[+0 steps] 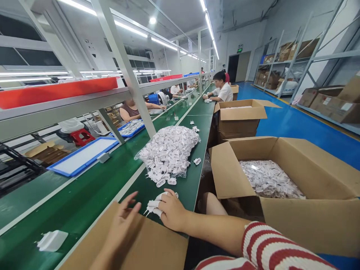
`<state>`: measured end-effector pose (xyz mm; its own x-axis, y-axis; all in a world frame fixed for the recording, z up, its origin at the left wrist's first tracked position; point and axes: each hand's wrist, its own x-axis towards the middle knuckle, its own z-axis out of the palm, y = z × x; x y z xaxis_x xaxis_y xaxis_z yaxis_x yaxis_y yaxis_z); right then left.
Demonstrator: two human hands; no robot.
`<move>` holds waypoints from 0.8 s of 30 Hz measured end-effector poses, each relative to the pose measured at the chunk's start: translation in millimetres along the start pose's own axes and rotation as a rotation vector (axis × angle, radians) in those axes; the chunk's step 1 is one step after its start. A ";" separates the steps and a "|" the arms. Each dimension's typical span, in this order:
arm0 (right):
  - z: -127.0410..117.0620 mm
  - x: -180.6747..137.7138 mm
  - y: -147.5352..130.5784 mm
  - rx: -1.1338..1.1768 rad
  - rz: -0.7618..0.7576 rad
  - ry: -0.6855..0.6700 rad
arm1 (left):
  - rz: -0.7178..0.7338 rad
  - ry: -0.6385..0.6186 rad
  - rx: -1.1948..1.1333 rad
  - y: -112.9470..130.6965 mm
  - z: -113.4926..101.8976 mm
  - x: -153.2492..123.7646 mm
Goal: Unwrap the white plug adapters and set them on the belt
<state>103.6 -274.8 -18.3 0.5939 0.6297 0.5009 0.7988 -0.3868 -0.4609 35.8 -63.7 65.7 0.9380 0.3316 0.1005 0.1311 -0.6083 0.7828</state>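
Observation:
My right hand (171, 212) is closed round a few small white plug parts (154, 207) with metal pins, at the near edge of the green table (84, 195). My left hand (123, 221) hovers just left of them, fingers spread and holding nothing, above a brown cardboard sheet (140, 247). Ahead lies a clear bag heaped with white plug parts (168, 150), some spilled loose at its near end.
An open carton (306, 221) full of white parts stands at my right, another carton (240, 116) beyond it. A white part (52, 240) lies near left. Blue trays (81, 157) sit across the table. Other people work further along. Shelving lines the right wall.

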 end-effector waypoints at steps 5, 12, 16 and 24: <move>6.5 -2.9 4.4 0.025 -0.041 0.058 | 0.005 -0.310 -0.179 -19.5 35.0 -14.6; 10.4 -7.8 9.5 0.098 -0.001 0.142 | -0.037 -0.387 -0.304 -27.2 28.7 -17.9; 5.2 -7.7 5.2 0.133 -0.034 0.155 | -0.088 -0.315 -0.325 -24.1 35.3 -19.8; 2.8 -7.4 7.1 0.126 -0.050 0.093 | -0.052 -0.276 -0.241 -24.2 33.9 -16.5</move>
<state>104.6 -280.3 -27.4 0.5649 0.5788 0.5881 0.8125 -0.2658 -0.5189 28.0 -78.9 24.3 0.9876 0.1304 -0.0872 0.1326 -0.3977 0.9079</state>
